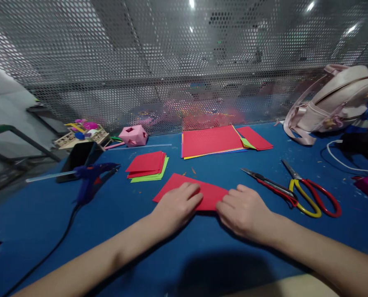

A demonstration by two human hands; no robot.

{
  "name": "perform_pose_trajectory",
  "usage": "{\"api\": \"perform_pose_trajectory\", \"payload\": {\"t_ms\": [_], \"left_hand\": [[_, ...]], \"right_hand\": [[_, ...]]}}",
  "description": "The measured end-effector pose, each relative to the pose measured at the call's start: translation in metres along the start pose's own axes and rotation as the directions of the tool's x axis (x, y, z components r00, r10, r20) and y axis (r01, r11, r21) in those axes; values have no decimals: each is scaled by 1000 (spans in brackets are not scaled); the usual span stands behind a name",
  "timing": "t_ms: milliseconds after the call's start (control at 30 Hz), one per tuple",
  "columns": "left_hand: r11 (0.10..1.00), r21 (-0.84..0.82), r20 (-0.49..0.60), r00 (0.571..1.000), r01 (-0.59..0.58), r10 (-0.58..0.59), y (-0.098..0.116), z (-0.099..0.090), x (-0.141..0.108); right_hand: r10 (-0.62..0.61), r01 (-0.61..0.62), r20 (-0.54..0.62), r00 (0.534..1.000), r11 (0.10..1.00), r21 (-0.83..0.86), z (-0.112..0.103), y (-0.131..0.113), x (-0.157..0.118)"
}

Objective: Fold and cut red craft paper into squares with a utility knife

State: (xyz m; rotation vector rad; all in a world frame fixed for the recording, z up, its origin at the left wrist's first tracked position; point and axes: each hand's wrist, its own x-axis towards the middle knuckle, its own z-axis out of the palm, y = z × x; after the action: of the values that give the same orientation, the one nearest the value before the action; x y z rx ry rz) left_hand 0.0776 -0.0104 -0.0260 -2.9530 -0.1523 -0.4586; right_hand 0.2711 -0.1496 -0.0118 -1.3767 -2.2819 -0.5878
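Observation:
A sheet of red paper (210, 193) lies on the blue table in front of me, its near edge looking folded. My left hand (179, 203) rests on its left part with curled fingers closed on the near edge. At the right end of that edge, my right hand (244, 208) has its fingers closed on the paper too. The fingertips are partly hidden. Up and left of the sheet sits a small stack of red and green paper squares (148, 165). To the right lie a utility knife (272, 185) and scissors (307, 189) with red and yellow handles.
Larger coloured sheets (213, 141) lie at the back, beside a pink paper polyhedron (133, 136). A blue glue gun (89, 177), its cord trailing forward, and a dark phone (78, 159) are at left. A pale backpack (335, 101) stands back right, against a perforated metal screen (159, 49).

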Motion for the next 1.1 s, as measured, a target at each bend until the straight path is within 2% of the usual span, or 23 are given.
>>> {"api": "perform_pose_trajectory", "payload": {"t_ms": [67, 133, 200, 300, 333, 367, 400, 433, 467, 500, 533, 567, 600, 633, 700, 767, 867, 933, 1033, 1100], "left_hand": [[996, 64, -29, 997, -63, 65, 9, 2, -2], [990, 100, -79, 991, -104, 112, 15, 4, -3], [985, 98, -115, 982, -142, 153, 20, 6, -4], [975, 81, -125, 969, -204, 214, 23, 8, -6], [972, 89, -133, 965, -216, 226, 24, 8, -6], [970, 103, -150, 961, -220, 234, 24, 8, -6], [968, 122, -177, 955, -219, 238, 24, 7, -6], [966, 141, -208, 948, -215, 242, 24, 5, -6], [964, 161, -236, 940, -214, 248, 24, 2, -6], [960, 179, -258, 931, -216, 258, 25, -1, -6], [955, 196, -269, 924, -224, 272, 26, -5, -6], [949, 210, -271, 919, -234, 286, 27, -8, -6], [943, 223, -270, 914, -246, 302, 28, -12, -7], [937, 232, -270, 909, -259, 318, 29, -14, -7], [928, 240, -294, 890, -285, 350, 30, -16, -8], [924, 236, -312, 877, -302, 367, 30, -13, -8], [933, 196, -297, 889, -301, 349, 25, 1, -8], [953, 141, -260, 918, -269, 298, 20, 14, -7], [979, 22, -152, 968, -201, 202, 11, 29, -5], [983, -66, -73, 984, -169, 164, 8, 31, -4]], "right_hand": [[-41, 44, -51, 998, 996, 72, -2, -15, -1], [-28, 35, -43, 999, 985, 171, -4, -28, -2], [-8, -5, 38, 999, 947, 320, -7, -36, -4], [1, -102, 171, 985, 808, 580, -13, -32, -3], [57, -162, 183, 982, 755, 635, -14, -26, -2], [163, -241, 179, 970, 708, 664, -14, -18, -1], [314, -344, 173, 934, 653, 675, -12, -9, 0], [484, -469, 186, 855, 569, 675, -8, 1, 1], [628, -580, 227, 745, 440, 685, -4, 10, 2], [720, -656, 313, 619, 256, 710, 1, 18, 2], [752, -678, 422, 506, 45, 733, 6, 24, 3], [728, -652, 535, 428, -161, 741, 10, 27, 4], [673, -599, 632, 383, -339, 725, 13, 29, 5], [613, -537, 699, 368, -474, 698, 15, 28, 7], [526, -428, 761, 380, -629, 649, 15, 22, 10], [497, -359, 767, 405, -685, 634, 13, 17, 13], [512, -308, 732, 450, -680, 665, 11, 18, 15], [563, -288, 689, 457, -639, 713, 13, 25, 14], [683, -278, 592, 429, -523, 805, 19, 38, 12], [735, -295, 542, 409, -455, 840, 24, 46, 10]]}}
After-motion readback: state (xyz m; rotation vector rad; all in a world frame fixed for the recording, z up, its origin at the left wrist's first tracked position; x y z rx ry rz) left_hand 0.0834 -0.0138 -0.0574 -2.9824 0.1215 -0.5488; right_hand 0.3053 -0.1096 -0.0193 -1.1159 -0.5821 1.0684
